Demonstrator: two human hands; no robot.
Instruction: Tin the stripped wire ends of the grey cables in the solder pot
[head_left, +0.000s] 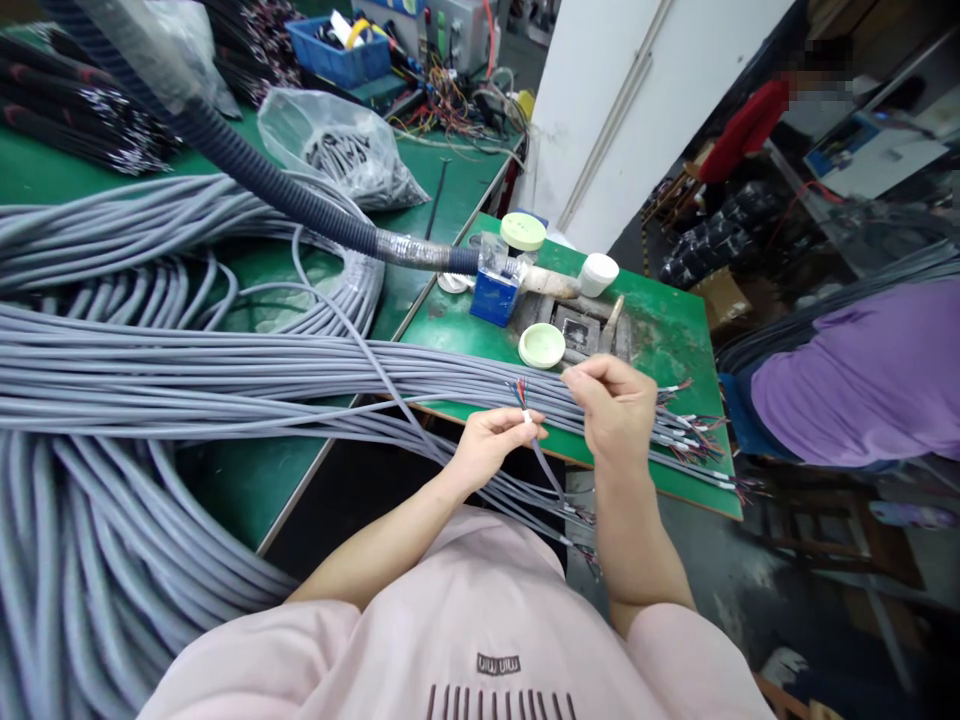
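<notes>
My left hand [491, 447] pinches a grey cable [546, 466] close to its end, where a white band wraps the jacket. From that end a fan of thin coloured wires [519, 391], red, blue and others, points upward. To its right my right hand [621, 405] is raised, thumb and forefinger pressed together; whatever lies between them is too small to make out. Beneath both hands runs a thick bundle of grey cables [450, 372], their stripped, coloured ends [694, 437] lying at the green board's right side.
On the green board [675, 320] stand a solder pot [579, 332], a round tub of pale paste [541, 345], a white cup [598, 274] and a blue box [493, 298]. A ribbed hose [300, 205] crosses overhead. Coiled cables [97, 560] fill the left. A person in purple [862, 370] sits at right.
</notes>
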